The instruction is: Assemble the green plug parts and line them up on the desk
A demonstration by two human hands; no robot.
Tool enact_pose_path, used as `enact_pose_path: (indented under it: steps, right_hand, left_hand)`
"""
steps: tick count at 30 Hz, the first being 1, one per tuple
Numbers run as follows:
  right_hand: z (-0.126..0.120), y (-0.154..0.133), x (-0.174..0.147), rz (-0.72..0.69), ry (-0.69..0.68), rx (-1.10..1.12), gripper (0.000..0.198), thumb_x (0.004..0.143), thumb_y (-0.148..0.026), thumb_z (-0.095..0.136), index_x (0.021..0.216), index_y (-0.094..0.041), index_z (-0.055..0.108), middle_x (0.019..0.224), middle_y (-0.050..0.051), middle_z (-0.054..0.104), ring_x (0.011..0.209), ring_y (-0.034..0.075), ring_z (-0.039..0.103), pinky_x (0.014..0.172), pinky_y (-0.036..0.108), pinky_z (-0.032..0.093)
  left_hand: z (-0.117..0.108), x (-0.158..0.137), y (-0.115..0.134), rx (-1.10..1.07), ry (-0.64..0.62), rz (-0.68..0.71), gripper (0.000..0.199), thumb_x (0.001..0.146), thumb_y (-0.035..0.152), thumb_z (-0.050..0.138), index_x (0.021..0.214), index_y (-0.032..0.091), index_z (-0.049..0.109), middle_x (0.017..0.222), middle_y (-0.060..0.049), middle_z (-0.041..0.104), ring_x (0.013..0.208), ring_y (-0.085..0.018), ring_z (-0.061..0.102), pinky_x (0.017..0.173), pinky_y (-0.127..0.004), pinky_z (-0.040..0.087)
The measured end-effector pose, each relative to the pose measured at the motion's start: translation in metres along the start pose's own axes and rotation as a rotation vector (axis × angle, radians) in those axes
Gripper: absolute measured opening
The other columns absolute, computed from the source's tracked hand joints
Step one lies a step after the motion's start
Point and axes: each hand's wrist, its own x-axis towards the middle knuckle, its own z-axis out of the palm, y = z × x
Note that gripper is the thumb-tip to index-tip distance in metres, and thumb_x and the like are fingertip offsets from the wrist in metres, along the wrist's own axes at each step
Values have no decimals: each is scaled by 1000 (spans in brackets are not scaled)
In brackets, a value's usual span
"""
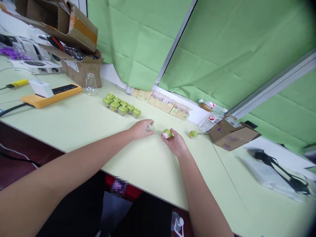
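Note:
My left hand (142,129) is closed around a small clear plastic cup (150,127), just above the table. Across a small gap, my right hand (175,142) grips a green lid (167,132) with something white on its underside facing me. Right of that hand, a single green-topped clear cup (193,134) stands on the table. Beyond my left hand, several green-topped cups (122,110) are grouped in rows. What lies inside the cups is too small to make out.
Small tan boxes (160,101) line the wall. An orange power strip (56,95) and a clear glass-like vessel (91,84) stand at left, near cardboard boxes (81,69). At right are a brown carton (229,131), plastic bottles (213,112) and a black strap (278,168).

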Motion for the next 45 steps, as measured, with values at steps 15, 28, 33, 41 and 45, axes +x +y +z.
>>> enact_pose_path:
  steps: [15, 28, 33, 41, 45]
  right_hand:
    - [10, -3, -22, 86, -461, -244, 29, 79, -39, 76, 100, -23, 64, 75, -3, 61, 66, 10, 58, 58, 21, 45]
    - [8, -9, -26, 95, -529, -311, 22, 77, -37, 72, 89, -22, 61, 73, -4, 57, 57, 9, 45, 49, 22, 35]
    - [8, -7, -23, 98, -526, -306, 20, 77, -34, 69, 90, -22, 59, 74, -4, 57, 56, 9, 43, 49, 22, 35]
    - [15, -8, -25, 76, -495, -349, 13, 73, -28, 62, 84, -20, 62, 68, -3, 54, 51, 8, 36, 45, 22, 29]
    - [16, -7, -24, 69, -463, -383, 11, 71, -28, 59, 79, -19, 61, 63, -3, 49, 50, 8, 33, 42, 21, 25]
  left_hand:
    - [-6, -15, 44, 117, -49, 544, 40, 89, 21, 54, 129, 22, 55, 128, -10, 59, 119, -24, 52, 104, -38, 44]
    - [-12, -19, 49, -20, -82, 463, 38, 83, 22, 60, 121, 23, 60, 119, -8, 63, 114, -23, 56, 100, -37, 46]
    - [-7, -17, 48, -30, -62, 470, 43, 79, 17, 59, 122, 22, 61, 118, -8, 62, 114, -22, 56, 101, -36, 46]
    - [-4, -16, 52, -69, -100, 435, 47, 75, 12, 57, 121, 23, 63, 119, -7, 59, 108, -21, 57, 93, -33, 49]
    - [-5, -16, 54, -107, -113, 413, 37, 77, 16, 57, 113, 21, 66, 115, -8, 59, 99, -19, 58, 85, -31, 50]
